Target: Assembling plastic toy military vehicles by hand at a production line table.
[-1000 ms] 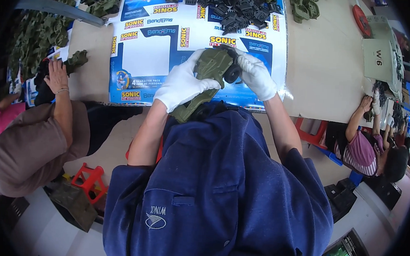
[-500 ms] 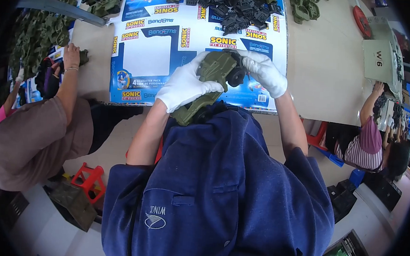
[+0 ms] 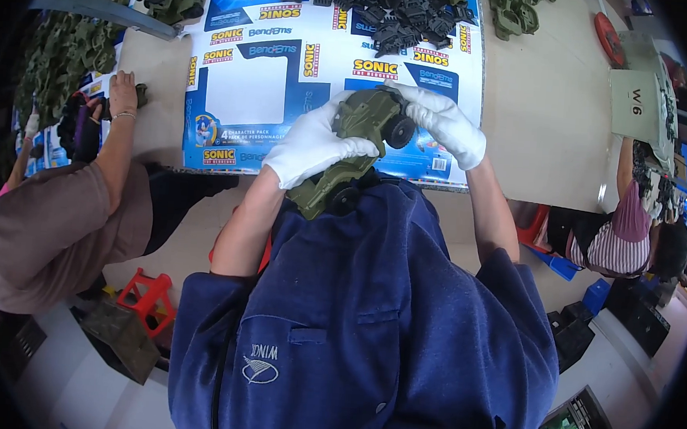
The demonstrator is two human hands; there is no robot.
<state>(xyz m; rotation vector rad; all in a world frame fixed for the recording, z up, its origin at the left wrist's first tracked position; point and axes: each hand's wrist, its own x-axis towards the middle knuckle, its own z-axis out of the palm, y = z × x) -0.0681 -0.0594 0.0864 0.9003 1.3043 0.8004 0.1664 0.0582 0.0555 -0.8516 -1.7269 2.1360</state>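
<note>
An olive-green toy truck with black wheels is held at a slant over the near edge of the table, its rear end close to my blue jacket. My left hand, in a white glove, wraps round its middle, the thumb across the side. At the far end my right hand, also gloved in white, has its fingers on the truck's front, beside a black wheel. The right fingertips are partly hidden behind the truck, and I cannot make out any small part between them.
Under my hands lies a blue-and-white printed sheet. Black plastic parts are heaped at its far side, with green toy bodies beyond. A metal rail and a person's arm are at left. A grey-green box stands at right.
The truck has turned slightly in my hands, so its front and rear wheels show more. My right hand has shifted a little, staying at the front end.
</note>
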